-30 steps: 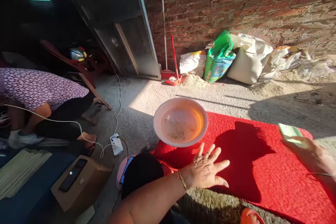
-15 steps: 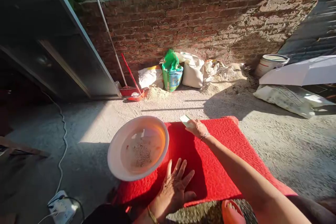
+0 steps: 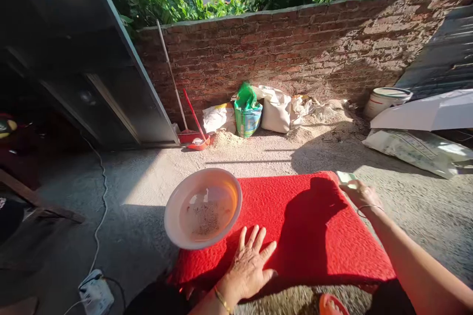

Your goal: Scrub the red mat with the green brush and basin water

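Observation:
A thick red mat [image 3: 266, 202] with a nubby pile lies spread out in front of me. My left hand [image 3: 248, 261] rests flat on its near part, fingers spread, holding nothing. At the mat's far right corner, my right hand [image 3: 360, 193] grips a flat pale green block [image 3: 346, 177]; its exact kind is not clear. The block is at the mat's edge. A pale plastic basin [image 3: 173, 216] with water in it stands on the mat's left side, just beyond my left hand.
Along the brick wall [image 3: 221, 59] stand several sacks [image 3: 277, 110], a red dustpan [image 3: 199, 144] and a bucket [image 3: 388, 101]. A white umbrella [image 3: 439, 110] lies at right. A power strip [image 3: 96, 293] with a cord is on the floor at left.
My right hand has moved right with the pale green block, from the mat's far middle to its far right corner. My left hand stays on the mat. The view has tilted up slightly.

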The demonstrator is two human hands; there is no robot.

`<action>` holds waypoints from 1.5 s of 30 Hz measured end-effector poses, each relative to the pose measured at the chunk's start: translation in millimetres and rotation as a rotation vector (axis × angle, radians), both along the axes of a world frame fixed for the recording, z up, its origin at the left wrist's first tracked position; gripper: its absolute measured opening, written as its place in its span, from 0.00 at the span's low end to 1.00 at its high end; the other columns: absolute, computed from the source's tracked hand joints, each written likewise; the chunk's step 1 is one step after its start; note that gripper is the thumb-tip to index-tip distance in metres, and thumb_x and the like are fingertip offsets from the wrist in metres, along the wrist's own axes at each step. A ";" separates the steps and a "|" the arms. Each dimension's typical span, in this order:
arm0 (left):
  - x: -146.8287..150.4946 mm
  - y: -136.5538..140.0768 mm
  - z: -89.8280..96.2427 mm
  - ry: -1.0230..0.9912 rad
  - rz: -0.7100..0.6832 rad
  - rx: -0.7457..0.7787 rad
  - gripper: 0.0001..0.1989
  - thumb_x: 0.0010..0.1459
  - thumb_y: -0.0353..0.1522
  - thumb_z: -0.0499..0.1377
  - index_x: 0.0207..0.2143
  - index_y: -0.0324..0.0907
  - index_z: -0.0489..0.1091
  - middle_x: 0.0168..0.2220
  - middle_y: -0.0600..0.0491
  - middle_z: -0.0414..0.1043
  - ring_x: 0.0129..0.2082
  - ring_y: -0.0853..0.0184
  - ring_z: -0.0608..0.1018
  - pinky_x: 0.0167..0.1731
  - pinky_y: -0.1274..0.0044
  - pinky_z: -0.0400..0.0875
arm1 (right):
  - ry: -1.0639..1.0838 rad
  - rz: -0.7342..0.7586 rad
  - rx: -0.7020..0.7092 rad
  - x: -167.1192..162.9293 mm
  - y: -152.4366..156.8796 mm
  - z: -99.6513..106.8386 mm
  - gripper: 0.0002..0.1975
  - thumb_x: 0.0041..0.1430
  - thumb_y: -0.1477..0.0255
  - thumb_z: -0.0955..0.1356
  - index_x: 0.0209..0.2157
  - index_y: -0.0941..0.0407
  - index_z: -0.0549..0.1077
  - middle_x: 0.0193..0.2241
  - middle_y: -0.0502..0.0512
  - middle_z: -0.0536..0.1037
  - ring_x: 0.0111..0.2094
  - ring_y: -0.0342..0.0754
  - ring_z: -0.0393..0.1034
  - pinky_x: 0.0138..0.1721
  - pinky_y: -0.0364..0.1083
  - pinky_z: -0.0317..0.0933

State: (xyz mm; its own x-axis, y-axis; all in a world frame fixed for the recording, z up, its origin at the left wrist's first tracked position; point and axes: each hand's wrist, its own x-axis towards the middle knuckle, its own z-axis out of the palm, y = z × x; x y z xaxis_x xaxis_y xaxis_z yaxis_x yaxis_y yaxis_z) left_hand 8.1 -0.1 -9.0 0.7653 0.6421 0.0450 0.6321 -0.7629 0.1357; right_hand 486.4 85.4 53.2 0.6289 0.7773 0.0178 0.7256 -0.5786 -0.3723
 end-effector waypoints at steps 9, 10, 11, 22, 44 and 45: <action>-0.7 5.9 -2.9 0.014 -0.008 0.170 0.35 0.71 0.49 0.58 0.75 0.58 0.54 0.76 0.45 0.56 0.74 0.48 0.61 0.71 0.50 0.53 | 0.008 0.594 0.007 -177.7 22.9 -9.4 0.20 0.63 0.61 0.72 0.54 0.50 0.80 0.46 0.59 0.76 0.41 0.52 0.70 0.45 0.49 0.63; -0.3 5.8 -3.0 0.009 -0.007 0.166 0.34 0.70 0.49 0.58 0.75 0.59 0.56 0.76 0.45 0.56 0.74 0.48 0.61 0.71 0.50 0.54 | 0.004 0.561 -0.021 -171.8 20.3 -8.8 0.20 0.62 0.61 0.73 0.54 0.50 0.79 0.47 0.59 0.76 0.42 0.52 0.71 0.46 0.49 0.63; 0.2 5.6 -2.8 0.004 -0.003 0.156 0.33 0.70 0.49 0.58 0.74 0.59 0.57 0.76 0.45 0.56 0.74 0.48 0.61 0.70 0.49 0.55 | 0.002 0.505 -0.047 -159.5 16.3 -6.7 0.20 0.62 0.61 0.73 0.54 0.49 0.79 0.48 0.59 0.76 0.43 0.53 0.71 0.46 0.50 0.63; 6.5 0.0 9.1 -0.029 0.030 0.023 0.35 0.69 0.55 0.56 0.74 0.58 0.59 0.77 0.45 0.53 0.75 0.46 0.59 0.71 0.45 0.55 | 0.011 -0.030 -0.068 -28.2 -29.5 7.4 0.27 0.63 0.52 0.67 0.55 0.54 0.79 0.43 0.64 0.75 0.40 0.58 0.73 0.42 0.55 0.67; 7.8 1.8 4.0 -0.039 0.014 0.045 0.35 0.70 0.54 0.56 0.74 0.56 0.58 0.77 0.44 0.53 0.76 0.46 0.58 0.71 0.46 0.55 | 0.030 0.051 -0.164 -104.2 -5.8 22.9 0.25 0.65 0.58 0.68 0.59 0.54 0.77 0.50 0.67 0.76 0.47 0.61 0.75 0.50 0.57 0.68; 8.3 1.4 5.1 -0.047 0.024 0.049 0.35 0.70 0.54 0.56 0.74 0.57 0.58 0.77 0.44 0.54 0.76 0.47 0.58 0.71 0.45 0.55 | 0.045 -0.043 -0.167 -77.7 -21.6 23.6 0.26 0.65 0.57 0.68 0.59 0.54 0.77 0.50 0.68 0.76 0.47 0.61 0.75 0.48 0.57 0.68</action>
State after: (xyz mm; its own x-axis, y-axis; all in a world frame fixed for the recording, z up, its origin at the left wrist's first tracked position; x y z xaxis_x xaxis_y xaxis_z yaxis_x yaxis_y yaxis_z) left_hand 16.4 1.3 -3.9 0.7459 0.6565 0.1124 0.6442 -0.7539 0.1288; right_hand 408.7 63.7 76.8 0.6593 0.7392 -0.1379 0.6835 -0.6656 -0.2997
